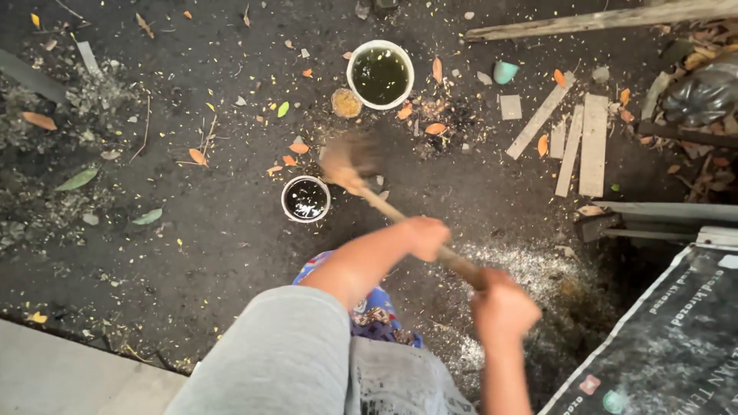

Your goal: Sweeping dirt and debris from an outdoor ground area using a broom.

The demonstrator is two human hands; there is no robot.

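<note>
Both hands closed around one wooden broom handle (407, 224). Left hand (425, 235) grips it farther along, toward the head; right hand (501, 307) grips the near end, fist tight. Handle runs on a slant from near right up to far left. Broom head (347, 160) blurred, low over the ground just right of the small dark can (306, 199).

Containers: small dark can sits upright near the centre, holding black liquid with a glint on top. Farther off, a white bucket (380, 74) stands upright, filled with murky green-brown water. Just left of the bucket, a small round lid or dish (346, 103) with yellowish stuff in it; cannot tell what.

Ground (215, 230): dark, damp-looking, strewn with orange and green fallen leaves and yellow flecks. Pale dust patch near right of the hands. Pale wooden planks (582, 142) lie far right, side by side. A long board (600, 19) runs along the far right edge. Black printed sheet (669, 346) at near right corner. Pale concrete slab (69, 373) at near left. Grey sleeve (284, 353) covers the left upper arm.
</note>
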